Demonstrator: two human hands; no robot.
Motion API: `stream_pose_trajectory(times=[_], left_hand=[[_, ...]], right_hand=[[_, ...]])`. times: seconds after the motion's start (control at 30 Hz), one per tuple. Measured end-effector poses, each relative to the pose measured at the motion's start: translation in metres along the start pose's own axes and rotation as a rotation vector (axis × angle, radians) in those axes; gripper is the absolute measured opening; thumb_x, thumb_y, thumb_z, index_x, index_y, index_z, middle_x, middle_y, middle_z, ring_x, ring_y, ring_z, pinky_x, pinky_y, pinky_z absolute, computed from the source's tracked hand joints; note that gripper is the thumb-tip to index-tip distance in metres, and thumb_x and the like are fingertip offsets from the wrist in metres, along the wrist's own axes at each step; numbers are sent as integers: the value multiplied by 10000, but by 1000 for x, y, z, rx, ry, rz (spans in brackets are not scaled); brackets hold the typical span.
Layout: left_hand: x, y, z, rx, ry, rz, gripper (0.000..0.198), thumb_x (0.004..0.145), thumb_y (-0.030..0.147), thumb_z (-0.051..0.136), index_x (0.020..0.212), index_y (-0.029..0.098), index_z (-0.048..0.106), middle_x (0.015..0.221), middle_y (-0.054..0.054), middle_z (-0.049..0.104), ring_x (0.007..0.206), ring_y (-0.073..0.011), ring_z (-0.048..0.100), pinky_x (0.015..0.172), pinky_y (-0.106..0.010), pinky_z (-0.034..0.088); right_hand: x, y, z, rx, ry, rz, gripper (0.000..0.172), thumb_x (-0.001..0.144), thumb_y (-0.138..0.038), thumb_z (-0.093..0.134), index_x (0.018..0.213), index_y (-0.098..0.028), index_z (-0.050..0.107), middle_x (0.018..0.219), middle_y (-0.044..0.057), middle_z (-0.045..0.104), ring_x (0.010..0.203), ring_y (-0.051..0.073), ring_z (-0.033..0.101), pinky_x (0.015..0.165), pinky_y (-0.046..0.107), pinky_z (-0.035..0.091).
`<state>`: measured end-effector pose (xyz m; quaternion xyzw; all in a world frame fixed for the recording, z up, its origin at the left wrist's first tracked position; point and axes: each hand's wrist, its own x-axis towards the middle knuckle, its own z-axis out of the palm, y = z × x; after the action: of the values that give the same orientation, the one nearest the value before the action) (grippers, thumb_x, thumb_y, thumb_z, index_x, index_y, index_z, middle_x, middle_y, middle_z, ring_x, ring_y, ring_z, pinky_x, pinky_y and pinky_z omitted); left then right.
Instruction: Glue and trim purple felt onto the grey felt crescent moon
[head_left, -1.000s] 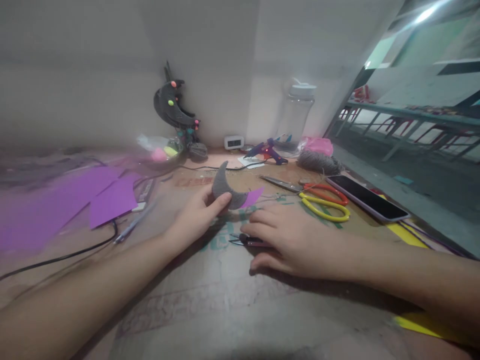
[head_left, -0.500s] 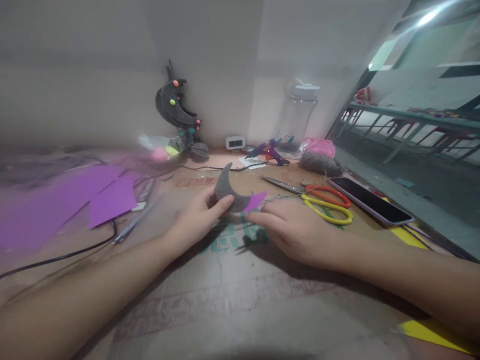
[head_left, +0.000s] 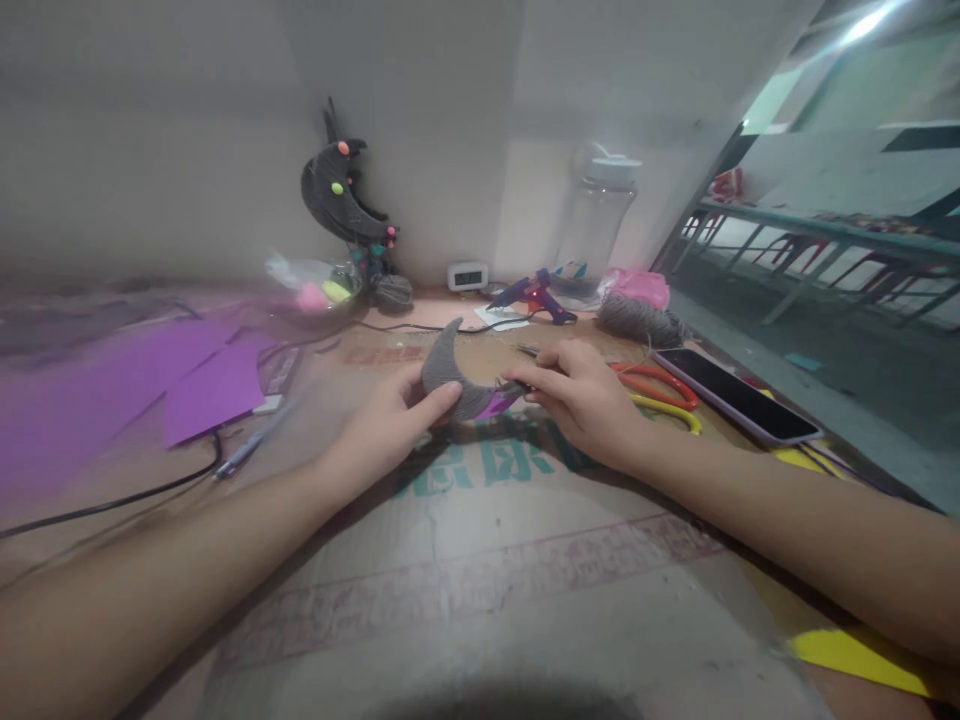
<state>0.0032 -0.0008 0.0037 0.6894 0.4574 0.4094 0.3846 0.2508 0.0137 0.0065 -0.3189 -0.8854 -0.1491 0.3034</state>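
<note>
My left hand (head_left: 401, 415) pinches a crescent moon shape (head_left: 448, 375) between thumb and fingers. Grey yarn wraps most of the crescent, while its right-hand tip shows bare purple paper (head_left: 496, 404). At that tip my right hand (head_left: 581, 400) is closed, thumb and forefinger together on a bit of grey yarn (head_left: 513, 388). Behind the right hand lie scissors with orange and yellow handles (head_left: 660, 385), their blades mostly covered by the hand. A ball of grey yarn (head_left: 637, 318) rests farther back on the right.
A glue gun (head_left: 536, 297) with a red light stands at the back, near a small digital clock (head_left: 468, 277) and a clear bottle (head_left: 600, 215). A phone (head_left: 739, 395) lies right. Purple sheets (head_left: 214, 385), a pen (head_left: 251, 447) and a black cable (head_left: 150, 512) lie left. A decorated dark crescent (head_left: 337, 195) stands behind.
My right hand has risen and moved back from below the purple tip to its far side, now over the scissors. My left hand still holds the crescent, and the view has shifted slightly.
</note>
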Motion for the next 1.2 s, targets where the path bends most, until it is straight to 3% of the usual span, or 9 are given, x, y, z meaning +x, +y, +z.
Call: stream_pose_trajectory(times=[0.43, 1.03, 1.2], left_hand=[[0, -1, 0, -53, -32, 15, 249, 886, 434, 576, 916, 194, 635, 735, 10, 605, 663, -149, 545, 604, -250, 429], [0, 0, 0, -137, -112, -19, 259, 893, 425, 571, 829, 175, 573, 683, 28, 527, 631, -124, 478, 582, -236, 368], [1, -2, -1, -122, -81, -29, 257, 897, 421, 569, 934, 169, 604, 734, 18, 557, 654, -130, 494, 600, -239, 385]], right_hand=[[-1, 0, 1, -21, -19, 30, 323, 981, -249, 433, 1144, -198, 707, 889, 83, 560, 826, 217, 491, 741, 350, 385], [-1, 5, 4, 152, -16, -7, 251, 972, -216, 498, 1131, -177, 688, 859, 66, 584, 808, 203, 508, 709, 337, 395], [-1, 4, 2, 195, 17, 64, 302, 970, -221, 491, 1224, -164, 644, 879, 75, 568, 850, 215, 532, 743, 339, 431]])
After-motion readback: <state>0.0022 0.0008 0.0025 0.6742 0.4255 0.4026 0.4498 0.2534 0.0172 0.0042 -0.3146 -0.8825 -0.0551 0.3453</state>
